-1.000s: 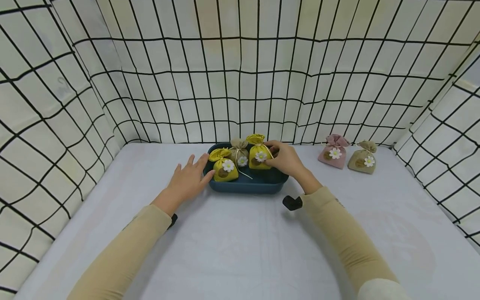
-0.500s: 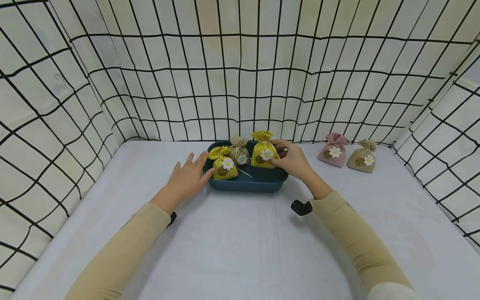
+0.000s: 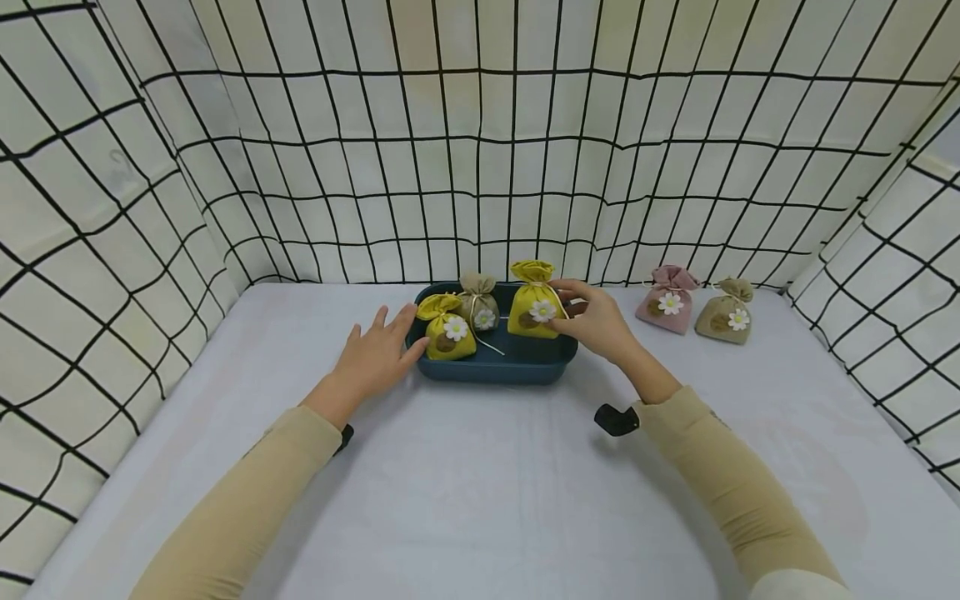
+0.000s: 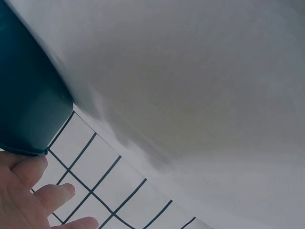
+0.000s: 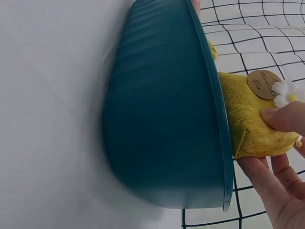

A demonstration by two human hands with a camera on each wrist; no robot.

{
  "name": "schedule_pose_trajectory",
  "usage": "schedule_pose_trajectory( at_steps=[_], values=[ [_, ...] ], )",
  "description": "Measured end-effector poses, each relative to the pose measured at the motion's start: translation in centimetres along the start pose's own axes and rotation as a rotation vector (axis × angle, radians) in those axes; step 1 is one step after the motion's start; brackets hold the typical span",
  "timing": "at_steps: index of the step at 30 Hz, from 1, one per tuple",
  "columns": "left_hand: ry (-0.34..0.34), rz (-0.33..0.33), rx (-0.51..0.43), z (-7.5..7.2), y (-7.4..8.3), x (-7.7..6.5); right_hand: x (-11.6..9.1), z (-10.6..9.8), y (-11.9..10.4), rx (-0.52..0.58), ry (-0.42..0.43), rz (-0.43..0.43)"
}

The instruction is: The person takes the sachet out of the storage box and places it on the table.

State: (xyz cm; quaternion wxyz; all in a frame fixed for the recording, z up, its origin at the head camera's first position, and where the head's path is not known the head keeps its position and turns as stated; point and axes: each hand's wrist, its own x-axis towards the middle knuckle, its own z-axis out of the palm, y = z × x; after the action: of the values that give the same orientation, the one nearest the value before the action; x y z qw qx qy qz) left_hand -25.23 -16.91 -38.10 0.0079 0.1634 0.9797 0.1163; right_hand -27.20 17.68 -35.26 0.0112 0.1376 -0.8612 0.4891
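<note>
My right hand (image 3: pixel 600 323) pinches a yellow drawstring pouch (image 3: pixel 534 304) by its right side, thumb in front and fingers behind. In the right wrist view this pouch (image 5: pixel 257 119) shows a round brown tag and a white flower, above the rim of the blue basin (image 5: pixel 167 105). The left hand (image 3: pixel 373 354) lies with spread fingers at the left end of the basin (image 3: pixel 495 372), its fingertips at the rim. Inside, at the left, sit another yellow pouch (image 3: pixel 448 342) and a beige pouch (image 3: pixel 480 304) with a loose pale string.
A pink pouch (image 3: pixel 667 304) and a second beige pouch (image 3: pixel 726 317) stand on the white table (image 3: pixel 480 483) to the right of the basin. A black wire grid (image 3: pixel 480 167) closes off the back and both sides.
My right hand has shifted right with the yellow pouch, away from the beige one and toward the basin's right end. The left hand has stayed at the rim.
</note>
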Motion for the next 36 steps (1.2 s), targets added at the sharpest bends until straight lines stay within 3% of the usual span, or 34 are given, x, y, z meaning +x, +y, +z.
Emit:
schedule_pose_trajectory(
  at_steps=[10,20,29,36],
  values=[
    [-0.001,-0.010,0.012,0.0,0.1,0.1,-0.7,-0.7,0.1,0.016,0.007,0.018],
    [-0.001,-0.012,0.024,0.1,0.1,0.2,-1.1,-1.7,0.3,0.051,-0.010,-0.019],
    [-0.003,-0.010,0.016,0.0,0.2,0.0,-1.8,-2.9,0.2,0.059,-0.005,0.029],
    [-0.001,-0.010,0.015,0.1,0.2,0.1,-1.9,-3.5,0.5,0.047,0.017,0.016]
  ],
)
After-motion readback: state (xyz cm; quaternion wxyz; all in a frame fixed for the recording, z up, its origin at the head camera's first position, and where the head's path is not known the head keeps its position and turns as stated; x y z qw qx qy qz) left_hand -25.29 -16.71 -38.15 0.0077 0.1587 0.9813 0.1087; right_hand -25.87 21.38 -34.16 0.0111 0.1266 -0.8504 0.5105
